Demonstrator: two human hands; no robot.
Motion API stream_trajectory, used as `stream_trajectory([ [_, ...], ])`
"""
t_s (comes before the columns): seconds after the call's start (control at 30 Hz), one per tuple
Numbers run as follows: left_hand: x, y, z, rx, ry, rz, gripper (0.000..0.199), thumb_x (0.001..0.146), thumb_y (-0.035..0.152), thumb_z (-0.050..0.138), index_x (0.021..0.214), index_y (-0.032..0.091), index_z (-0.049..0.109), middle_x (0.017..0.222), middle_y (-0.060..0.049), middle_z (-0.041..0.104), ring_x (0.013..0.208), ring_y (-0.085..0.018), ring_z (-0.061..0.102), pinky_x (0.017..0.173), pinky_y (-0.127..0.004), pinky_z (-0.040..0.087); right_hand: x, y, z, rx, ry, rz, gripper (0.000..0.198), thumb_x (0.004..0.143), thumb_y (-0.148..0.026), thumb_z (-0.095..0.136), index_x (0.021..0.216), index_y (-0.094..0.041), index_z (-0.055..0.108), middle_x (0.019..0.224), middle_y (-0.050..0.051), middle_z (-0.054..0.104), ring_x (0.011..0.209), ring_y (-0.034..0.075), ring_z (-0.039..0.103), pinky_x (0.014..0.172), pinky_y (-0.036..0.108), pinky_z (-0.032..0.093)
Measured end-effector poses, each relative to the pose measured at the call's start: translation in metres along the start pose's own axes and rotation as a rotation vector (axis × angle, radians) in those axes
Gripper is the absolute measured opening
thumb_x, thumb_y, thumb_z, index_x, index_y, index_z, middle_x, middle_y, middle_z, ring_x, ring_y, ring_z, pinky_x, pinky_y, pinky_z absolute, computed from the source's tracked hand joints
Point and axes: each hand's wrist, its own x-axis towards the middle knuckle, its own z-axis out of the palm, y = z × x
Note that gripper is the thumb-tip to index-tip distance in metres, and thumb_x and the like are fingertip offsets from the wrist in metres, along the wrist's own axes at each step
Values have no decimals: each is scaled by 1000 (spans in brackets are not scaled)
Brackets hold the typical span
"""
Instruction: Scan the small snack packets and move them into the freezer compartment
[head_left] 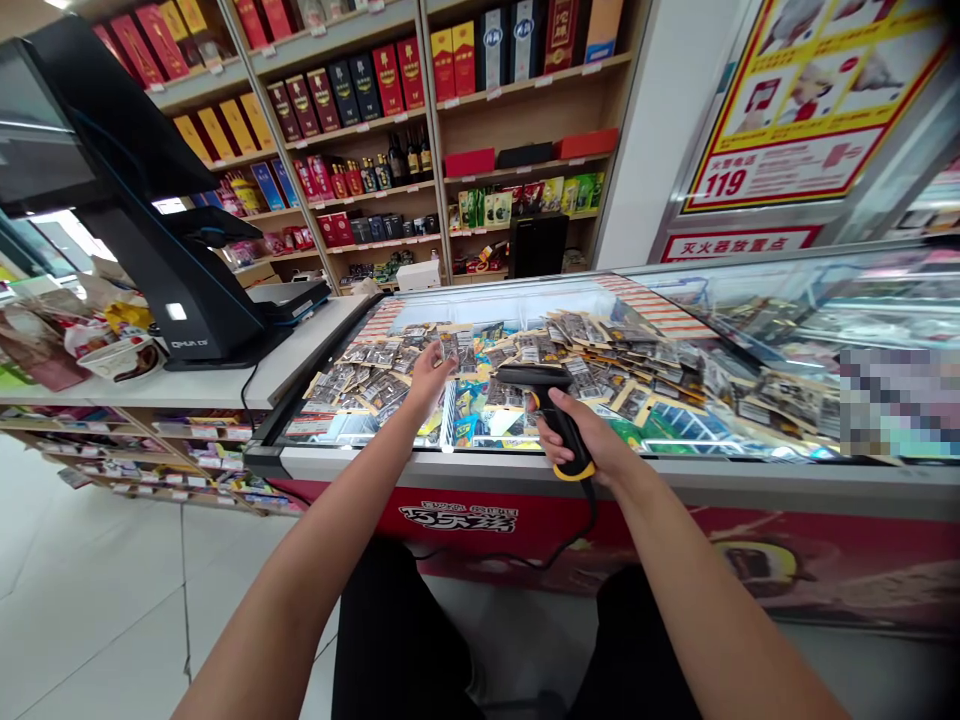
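Note:
My right hand (574,440) is wrapped round the grip of a black and yellow barcode scanner (536,376). Its head points left, and a black cable hangs from the base of its handle. To the left of the scanner, my left hand (430,375) has curled fingers, with thumb and forefinger at the edge of a small dark snack packet (460,345) with a clear window. Below both hands, many similar packets (371,372) lie spread over the glass top of a chest freezer (360,466). A thicker heap of packets (600,335) is piled at the right.
A black checkout terminal (195,270) stands on a white counter (259,372) at left. Behind the freezer, shelves (375,125) hold boxes and bottles. The scanner cable (540,566) loops down the red freezer front. A blurred, pixelated patch covers the far right.

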Motion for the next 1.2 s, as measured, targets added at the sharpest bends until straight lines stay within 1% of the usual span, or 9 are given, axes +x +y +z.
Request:
stream_trajectory([
  [0.17,-5,8,1,-61,-24,-84,68,82,25,84,146,20,62,145,-17,65,139,-33,59,109,-40,52,-2,-3,2,19,19,13,55,79,-67,85,98,-20,63,55,-7,50,40,6,37,39,18,33],
  [0.27,-9,13,1,-53,-26,-92,68,80,25,87,143,21,64,150,-19,63,146,-35,54,112,-42,49,-2,-4,2,14,22,24,54,80,-67,85,98,-21,63,55,-7,50,40,7,37,39,18,32],
  [0.4,-11,14,2,-82,-62,-85,60,80,29,88,135,22,66,136,-14,70,134,-32,62,108,-43,51,-3,-2,-2,61,-8,-14,52,82,-66,85,98,-21,64,55,-7,50,39,6,35,40,19,33],
  [0.53,-11,14,10,-136,-58,-103,38,91,38,78,125,25,66,118,-7,71,110,-23,69,94,-38,56,-13,0,-10,233,-34,-166,49,83,-64,83,100,-22,64,53,-10,43,36,4,23,39,20,31],
  [0.7,-7,40,40,51,2,-74,38,104,35,58,139,23,54,99,-5,68,86,-20,66,75,-31,54,-23,1,-16,497,66,-427,39,89,-59,79,103,-27,62,53,-13,34,35,4,19,38,20,31],
  [0.8,-1,67,71,168,-34,13,52,107,33,50,156,21,38,89,-4,68,81,-21,66,78,-33,53,-22,2,-15,550,76,-469,37,88,-55,81,103,-27,62,54,-12,36,36,4,25,39,19,34],
  [0.9,5,88,103,342,-89,74,63,104,30,51,161,17,29,93,-8,73,87,-26,70,87,-38,52,-20,3,-15,571,62,-473,36,88,-53,83,103,-27,62,55,-12,40,36,4,29,40,18,37],
  [1.03,11,94,132,515,-181,36,62,103,31,51,158,11,32,110,-20,76,97,-33,73,90,-44,52,-18,4,-16,636,43,-450,36,88,-51,83,104,-25,63,56,-12,43,37,3,31,42,17,39],
  [1.2,10,81,137,712,-335,-51,55,105,43,48,146,7,48,128,-31,72,108,-39,73,87,-43,52,-18,3,-16,667,46,-425,36,88,-50,83,103,-24,63,55,-11,43,37,5,32,41,19,40],
])
